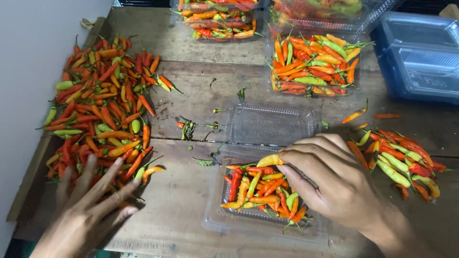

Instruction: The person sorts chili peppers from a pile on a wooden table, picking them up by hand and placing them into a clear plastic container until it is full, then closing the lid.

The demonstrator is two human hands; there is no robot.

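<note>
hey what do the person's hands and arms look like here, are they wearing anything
Both hands are bare, with no gloves. The left hand seems to have a thin ring on one finger, though motion blur makes that uncertain. The right hand shows no ring or watch that I can see. No sleeves reach the wrists or the visible parts of the forearms.

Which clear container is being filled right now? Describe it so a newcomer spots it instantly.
On the wooden table, look at the near edge between the big loose chilli pile on the left and the smaller pile on the right. The open clear clamshell container lies there under the right hand. Unlike the full containers farther back, it is only partly filled and its empty lid lies flat open.
</note>
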